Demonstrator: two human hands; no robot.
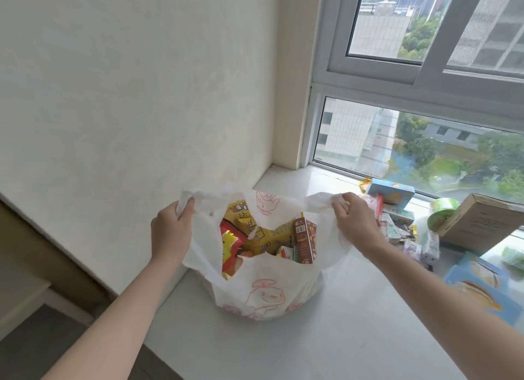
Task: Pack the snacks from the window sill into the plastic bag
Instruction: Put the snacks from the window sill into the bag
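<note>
A white plastic bag (pixel 263 289) with pink cartoon drawings stands on the window sill (pixel 326 337), its mouth pulled wide. My left hand (pixel 170 229) grips the bag's left handle and my right hand (pixel 355 220) grips the right handle. Inside the bag lie yellow snack packs (pixel 263 235), a red and yellow packet (pixel 231 246) and an upright brown box (pixel 304 240). More snacks (pixel 397 223) lie in a heap on the sill to the right of the bag, behind my right hand.
A light blue box (pixel 391 191) sits by the window glass. A brown cardboard box (pixel 479 223) and a green roll (pixel 442 209) stand at the right. A blue box with a pastry picture (pixel 482 289) lies by my right forearm. A wall rises left of the sill.
</note>
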